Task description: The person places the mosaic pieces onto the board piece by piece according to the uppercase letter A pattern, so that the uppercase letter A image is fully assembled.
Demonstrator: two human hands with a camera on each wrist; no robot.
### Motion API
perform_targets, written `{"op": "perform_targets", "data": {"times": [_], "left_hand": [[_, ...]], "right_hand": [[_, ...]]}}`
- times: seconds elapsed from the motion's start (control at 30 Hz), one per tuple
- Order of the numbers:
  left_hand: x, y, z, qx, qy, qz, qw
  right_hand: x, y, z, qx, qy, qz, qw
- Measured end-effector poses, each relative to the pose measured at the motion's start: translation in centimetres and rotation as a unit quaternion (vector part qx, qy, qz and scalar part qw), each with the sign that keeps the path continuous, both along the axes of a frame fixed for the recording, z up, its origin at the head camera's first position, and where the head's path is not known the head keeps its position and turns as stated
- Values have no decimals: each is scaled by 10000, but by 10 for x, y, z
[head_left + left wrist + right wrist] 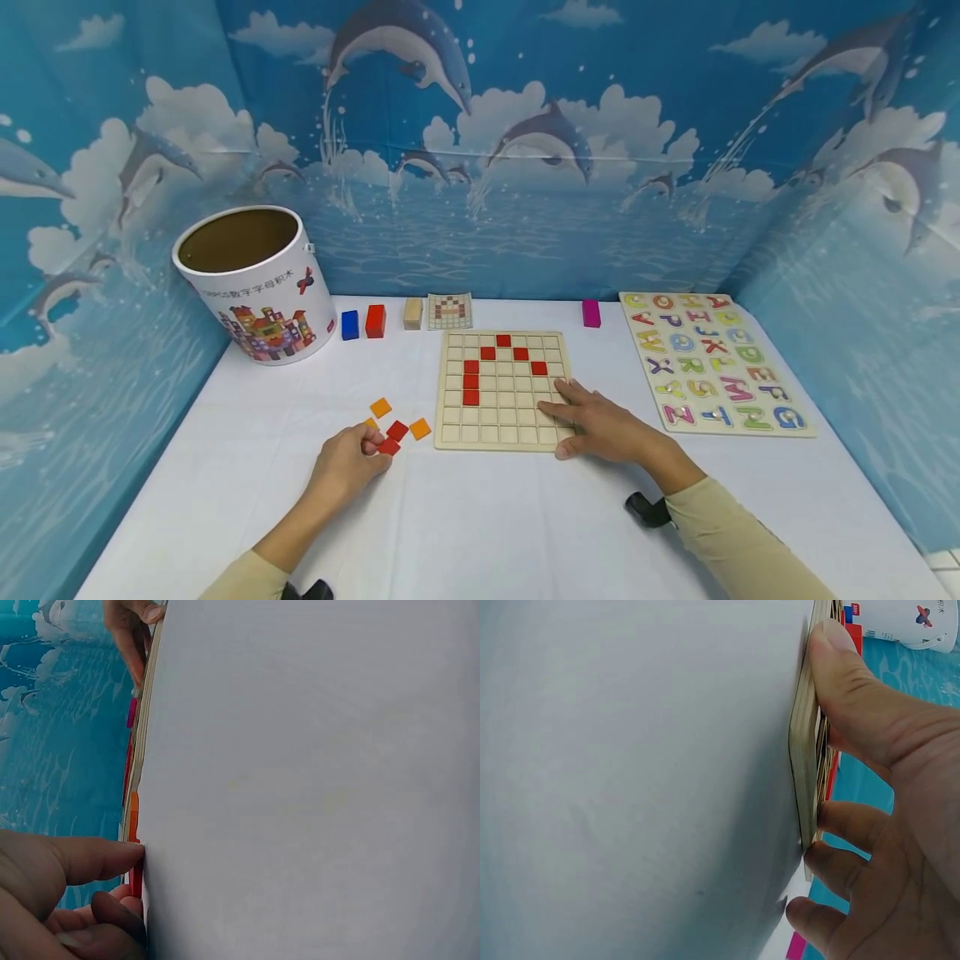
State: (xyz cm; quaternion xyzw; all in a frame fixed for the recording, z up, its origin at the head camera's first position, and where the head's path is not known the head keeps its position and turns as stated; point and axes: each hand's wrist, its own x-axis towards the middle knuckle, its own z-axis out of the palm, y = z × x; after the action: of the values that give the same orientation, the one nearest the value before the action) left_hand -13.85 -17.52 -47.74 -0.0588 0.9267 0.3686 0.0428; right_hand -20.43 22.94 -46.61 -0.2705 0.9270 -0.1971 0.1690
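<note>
left hand pinching red tile, right hand on gridded board — fingers spread

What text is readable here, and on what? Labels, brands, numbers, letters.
"PCS数字字母积木": bucket, in the head view; the digits before "PCS" are unclear.
Red mark low on the bucket: too small to read.
"A", "D" to "T", "V" to "Z": letter board, single capitals; its other letters are blurred.
Grid board: no text visible.
Pattern card: no legible text.
</note>
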Motion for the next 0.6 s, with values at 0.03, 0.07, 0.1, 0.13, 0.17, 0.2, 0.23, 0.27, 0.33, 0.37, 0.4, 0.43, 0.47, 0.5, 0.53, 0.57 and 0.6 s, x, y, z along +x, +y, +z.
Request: {"op": "perform_targets", "data": {"times": [0.03, 0.07, 0.1, 0.13, 0.17, 0.2, 0.23, 0.27, 0.33, 0.37, 0.4, 0.43, 0.47, 0.5, 0.53, 0.57, 0.6], "left_hand": [[0, 0, 0, -5, -9, -4, 10000], [0, 0, 1, -2, -33, -11, 10000], [0, 0, 1, 2, -51, -20, 10000], [0, 0, 1, -2, -62, -22, 10000], [0, 1, 1, -18, -62, -17, 10000], [0, 1, 1, -21, -44, -23, 10000], [0, 1, 1, -33, -4, -35, 10000], [0, 2, 0, -14, 26, -53, 10000], [0, 3, -1, 38, 93, -72, 9999], [0, 3, -1, 75, 134, -84, 9998], [0, 3, -2, 132, 173, -102, 9997], [0, 3, -3, 196, 191, -112, 9996], [0, 3, -3, 273, 195, -111, 9994], [1, 3, -4, 377, 187, -110, 9991], [1, 3, -4, 496, 175, -116, 9985], [1, 3, -4, 647, 164, -115, 9977], [1, 4, -4, 825, 134, -112, 9964]], "right_hand": [[0, 0, 0, 4, -8, -9, 10000], [0, 0, 0, 7, -5, -14, 10000], [0, 0, 0, 12, -5, -19, 10000], [0, 0, 0, 12, -3, -17, 10000], [0, 0, 0, 15, 0, -16, 10000], [0, 0, 0, 17, 3, -16, 10000], [0, 0, 0, 19, -1, -19, 10000], [0, 0, 0, 18, -3, -23, 10000], [0, 0, 0, 6, -18, -36, 10000], [0, 0, 0, 0, -25, -44, 10000], [0, 0, -1, -9, -31, -48, 10000], [0, 0, -1, -19, -34, -47, 10000], [0, 0, -1, -27, -34, -43, 10000], [0, 0, -1, -35, -32, -35, 10000], [0, 0, -1, -42, -28, -20, 10000], [0, 0, -1, -44, -30, -12, 10000], [0, 0, -1, -45, -33, -9, 10000]]}}
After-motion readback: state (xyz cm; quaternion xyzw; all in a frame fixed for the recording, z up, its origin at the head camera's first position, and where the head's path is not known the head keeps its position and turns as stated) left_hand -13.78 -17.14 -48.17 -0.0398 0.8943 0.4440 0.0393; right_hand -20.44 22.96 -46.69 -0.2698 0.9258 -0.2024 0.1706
